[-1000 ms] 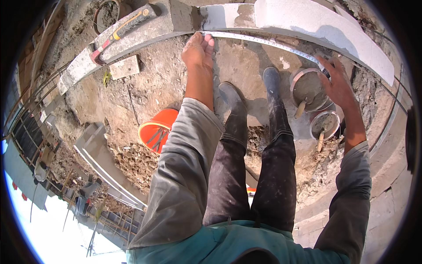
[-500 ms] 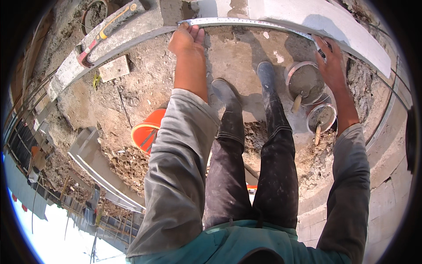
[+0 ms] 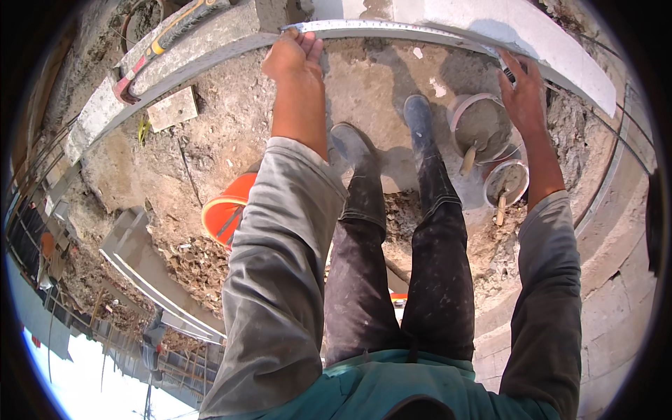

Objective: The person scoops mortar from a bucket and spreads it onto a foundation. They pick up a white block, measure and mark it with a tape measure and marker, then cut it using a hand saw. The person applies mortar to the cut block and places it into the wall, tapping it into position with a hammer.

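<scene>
- A long metal straightedge [image 3: 392, 28] is held against the pale wall top [image 3: 532, 42] by the left hand [image 3: 290, 56] and right hand [image 3: 521, 87].
- Two mortar buckets [image 3: 483, 126] are seen beside the right boot [image 3: 420, 115].
- An orange bucket [image 3: 224, 213] is partly hidden by the left sleeve.

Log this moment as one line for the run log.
left hand: pressing tape measure on block edge | right hand: holding tape's other end | mortar buckets below right hand | both boots on ground

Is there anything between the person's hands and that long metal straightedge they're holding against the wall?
Nothing visible. The left hand and right hand both rest directly on the straightedge. The mortar buckets sit lower, beside the boots.
</scene>
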`<state>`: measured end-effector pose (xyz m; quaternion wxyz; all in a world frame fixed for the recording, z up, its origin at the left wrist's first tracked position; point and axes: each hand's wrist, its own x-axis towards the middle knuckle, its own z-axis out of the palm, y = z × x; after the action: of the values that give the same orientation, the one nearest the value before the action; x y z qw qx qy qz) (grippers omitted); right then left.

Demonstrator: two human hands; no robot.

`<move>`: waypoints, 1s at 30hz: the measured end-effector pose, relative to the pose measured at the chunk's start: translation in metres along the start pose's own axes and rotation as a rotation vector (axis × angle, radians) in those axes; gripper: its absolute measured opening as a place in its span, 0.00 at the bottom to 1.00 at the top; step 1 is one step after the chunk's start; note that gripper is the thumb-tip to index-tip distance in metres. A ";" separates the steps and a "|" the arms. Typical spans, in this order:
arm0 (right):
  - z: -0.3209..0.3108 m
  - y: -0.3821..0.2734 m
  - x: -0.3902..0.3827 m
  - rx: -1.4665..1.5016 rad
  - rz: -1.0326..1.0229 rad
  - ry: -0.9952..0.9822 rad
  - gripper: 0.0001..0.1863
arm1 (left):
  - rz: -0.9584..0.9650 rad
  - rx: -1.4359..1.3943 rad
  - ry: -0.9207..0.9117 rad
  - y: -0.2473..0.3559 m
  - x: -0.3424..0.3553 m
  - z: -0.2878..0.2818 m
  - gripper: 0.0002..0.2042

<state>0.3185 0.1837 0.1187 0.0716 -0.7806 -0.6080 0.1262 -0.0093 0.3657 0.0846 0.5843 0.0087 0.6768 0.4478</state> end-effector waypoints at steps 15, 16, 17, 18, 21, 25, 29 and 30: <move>0.007 0.003 -0.009 -0.014 0.068 0.059 0.25 | -0.029 0.090 -0.079 -0.009 -0.009 -0.002 0.10; 0.010 -0.001 -0.006 0.000 0.059 0.070 0.25 | -0.021 0.084 -0.071 -0.003 -0.008 -0.003 0.10; 0.013 -0.005 -0.003 0.014 0.050 0.080 0.24 | -0.013 0.077 -0.062 0.002 -0.007 -0.005 0.09; 0.015 -0.009 0.000 0.028 0.041 0.089 0.24 | -0.005 0.071 -0.053 0.008 -0.006 -0.006 0.09; 0.009 -0.002 -0.006 0.011 0.049 0.073 0.24 | -0.036 0.064 -0.077 -0.006 0.000 -0.004 0.09; 0.008 -0.003 -0.005 -0.005 0.024 0.078 0.24 | -0.007 0.024 -0.008 -0.004 -0.003 -0.002 0.07; 0.010 -0.002 -0.007 0.005 0.024 0.095 0.24 | -0.008 0.021 -0.001 -0.005 -0.003 -0.002 0.07; 0.008 0.000 -0.010 -0.005 0.034 0.080 0.24 | -0.018 0.025 -0.003 -0.010 -0.004 -0.001 0.07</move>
<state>0.3143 0.1733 0.1121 0.0918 -0.7954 -0.5916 0.0945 -0.0036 0.3568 0.0812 0.5893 0.0107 0.6813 0.4341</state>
